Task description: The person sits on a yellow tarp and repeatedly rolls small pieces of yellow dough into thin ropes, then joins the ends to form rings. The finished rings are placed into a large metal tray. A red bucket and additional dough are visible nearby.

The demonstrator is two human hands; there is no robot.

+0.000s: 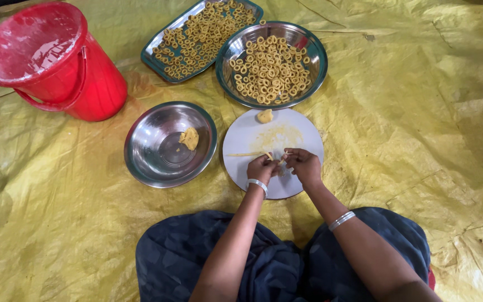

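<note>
My left hand [261,168] and my right hand [304,165] meet over the near part of a round white board [303,131]. Together they pinch a short piece of yellow dough [279,158] between their fingertips. A thin rolled dough strand [244,154] lies on the board just left of my left hand. A small dough lump [264,116] rests at the board's far edge. Both wrists carry silver bangles.
A steel bowl [152,162] with a dough lump [189,137] sits left of the board. Beyond it stand a steel bowl [315,53] and a green tray [157,56], both full of several dough rings. A red bucket [57,61] stands far left. A yellow sheet covers the floor.
</note>
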